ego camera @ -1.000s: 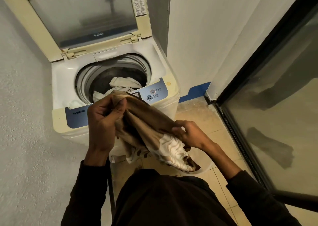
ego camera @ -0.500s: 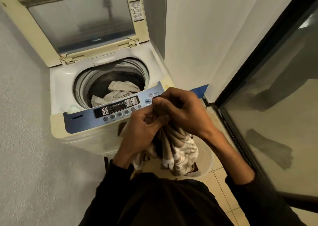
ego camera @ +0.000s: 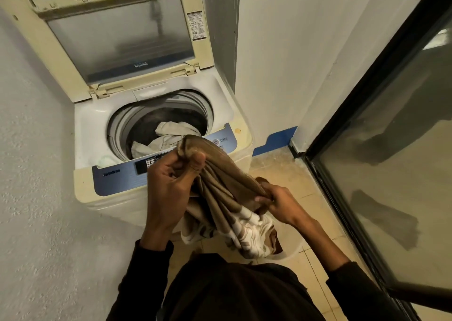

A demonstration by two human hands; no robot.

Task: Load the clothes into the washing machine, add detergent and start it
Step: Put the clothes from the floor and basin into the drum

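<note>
Brown cloth with a white-patterned lower part [ego camera: 227, 198] is held in front of the washing machine [ego camera: 156, 135], stretched between the two hands. Left hand [ego camera: 171, 181]: raised before the control panel [ego camera: 122, 174], fingers and thumb curled round a bunched upper end of the cloth. Right hand [ego camera: 276, 203]: lower and to the right, fingers pinched on a gathered fold of the same cloth. The patterned end is seen hanging down over a pale laundry basket [ego camera: 291, 250] on the tiled floor [ego camera: 288, 169], just beside the machine's front.

Washing machine: top-loading, cream body, blue control panel partly covered by the left hand and cloth. Lid [ego camera: 117, 34] is stood open, tilted back, with a clear window and a printed label at its right edge. Drum opening is uncovered; pale clothes [ego camera: 171, 137] are lying inside, crumpled, toward the front of the drum. A round power button [ego camera: 215, 142] is visible at the panel's right end.

Surroundings: textured grey wall [ego camera: 36, 174] to the left; white wall [ego camera: 281, 52] behind and to the right, with a blue strip [ego camera: 276, 140] along its foot. A dark-framed glass door [ego camera: 391, 149] is set along the right side. Dark sleeves [ego camera: 151, 259] and a dark garment on the person's torso are seen at the lower edge. Detergent is not identifiable.
</note>
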